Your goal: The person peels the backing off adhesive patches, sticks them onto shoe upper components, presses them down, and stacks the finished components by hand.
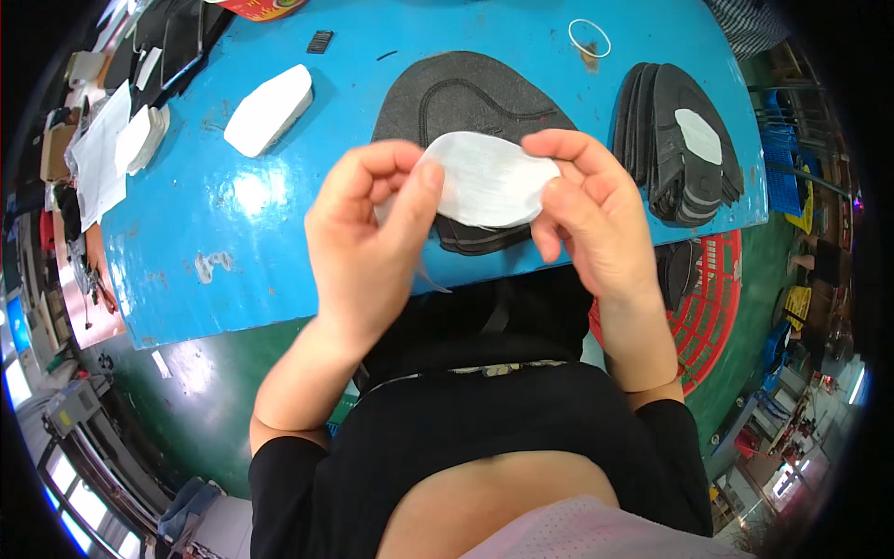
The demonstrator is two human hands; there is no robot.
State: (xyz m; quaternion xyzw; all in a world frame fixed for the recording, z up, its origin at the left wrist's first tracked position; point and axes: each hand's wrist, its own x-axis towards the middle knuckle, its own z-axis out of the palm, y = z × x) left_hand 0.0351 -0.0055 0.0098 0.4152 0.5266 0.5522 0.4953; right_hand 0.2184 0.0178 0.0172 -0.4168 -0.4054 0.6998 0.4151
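Note:
Between my two hands I hold up a thin white oval pad (489, 182) with slightly frayed lower edge. My left hand (372, 219) pinches its left end between thumb and fingers. At the other end, the thumb and fingers of my right hand (596, 210) are closed on it. Below the pad lies a dark grey fabric piece (456, 93) with a stitched curved line, partly hidden by the pad and my hands. A stack of similar white pads (270, 110) rests on the blue table to the left.
On the right of the blue table (223, 270) stands a pile of dark grey pieces (652, 130), with a white oval patch (698, 136) on top. A white ring (589, 38) and a small black ribbed piece (319, 42) lie farther back. A red basket (712, 307) stands below the right edge.

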